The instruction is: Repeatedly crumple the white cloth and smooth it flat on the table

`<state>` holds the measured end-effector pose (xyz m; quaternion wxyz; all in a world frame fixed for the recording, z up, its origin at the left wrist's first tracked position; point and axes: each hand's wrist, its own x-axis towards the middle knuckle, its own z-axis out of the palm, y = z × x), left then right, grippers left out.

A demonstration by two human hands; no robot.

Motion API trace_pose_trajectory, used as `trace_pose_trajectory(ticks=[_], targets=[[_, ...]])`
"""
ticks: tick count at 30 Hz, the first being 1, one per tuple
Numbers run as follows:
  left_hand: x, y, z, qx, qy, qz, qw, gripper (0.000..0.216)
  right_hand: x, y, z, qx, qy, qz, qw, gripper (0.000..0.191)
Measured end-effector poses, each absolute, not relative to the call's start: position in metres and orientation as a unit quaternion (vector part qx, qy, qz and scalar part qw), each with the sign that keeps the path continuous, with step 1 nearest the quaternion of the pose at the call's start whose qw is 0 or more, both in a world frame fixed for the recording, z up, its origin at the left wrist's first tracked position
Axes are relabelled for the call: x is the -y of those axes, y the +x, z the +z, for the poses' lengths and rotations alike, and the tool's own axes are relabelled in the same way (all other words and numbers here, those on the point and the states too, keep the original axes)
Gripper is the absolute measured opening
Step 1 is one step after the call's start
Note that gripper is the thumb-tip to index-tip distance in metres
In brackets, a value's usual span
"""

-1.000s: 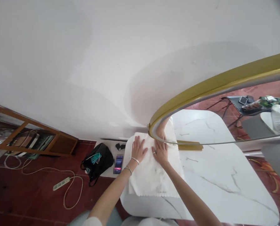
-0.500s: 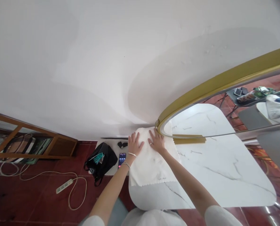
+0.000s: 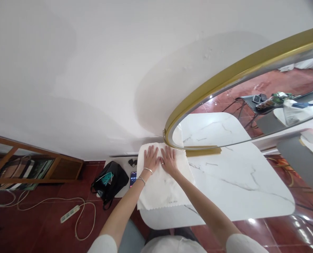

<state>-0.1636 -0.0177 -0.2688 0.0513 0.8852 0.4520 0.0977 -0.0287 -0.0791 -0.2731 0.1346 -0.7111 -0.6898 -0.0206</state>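
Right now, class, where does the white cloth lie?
In the head view the cloth lies flat on the left end of the marble table, against the wall beside the gold mirror, with both hands, left and right, pressed on its far edge.

Phone (image 3: 133,178) screen digits too small; mirror (image 3: 240,73) cut off at right.

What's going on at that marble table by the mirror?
A person is pressing both hands flat on a white cloth spread over the left end of a white marble table. The left hand and right hand lie side by side near the cloth's far edge, fingers spread, gripping nothing. A gold-framed oval mirror leans against the wall behind. On the floor to the left sit a black bag, a phone and a power strip.
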Motion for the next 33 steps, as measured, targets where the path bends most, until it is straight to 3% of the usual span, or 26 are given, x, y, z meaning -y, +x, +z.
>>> trace_pose_trajectory(ticks=[6,13,20,25,33], targets=[[-0.002,-0.137,-0.260,-0.401,0.910,0.092,0.055,0.053,0.136,-0.016,-0.279,0.667,-0.726,-0.033,0.164,0.058],[0.012,-0.161,-0.262,-0.444,0.890,0.084,0.057,0.051,0.134,-0.026,-0.271,0.685,-0.712,-0.014,0.156,0.065],[0.059,-0.203,-0.259,-0.507,0.855,0.103,0.036,0.049,0.173,-0.062,-0.268,0.780,-0.607,0.038,0.145,0.055],[0.109,-0.215,-0.257,-0.534,0.834,0.132,0.030,0.049,0.231,-0.077,-0.260,0.797,-0.584,0.081,0.133,0.074],[0.241,-0.251,-0.259,-0.448,0.889,0.097,0.028,0.067,0.283,-0.046,-0.254,0.790,-0.600,0.053,0.117,0.067]])
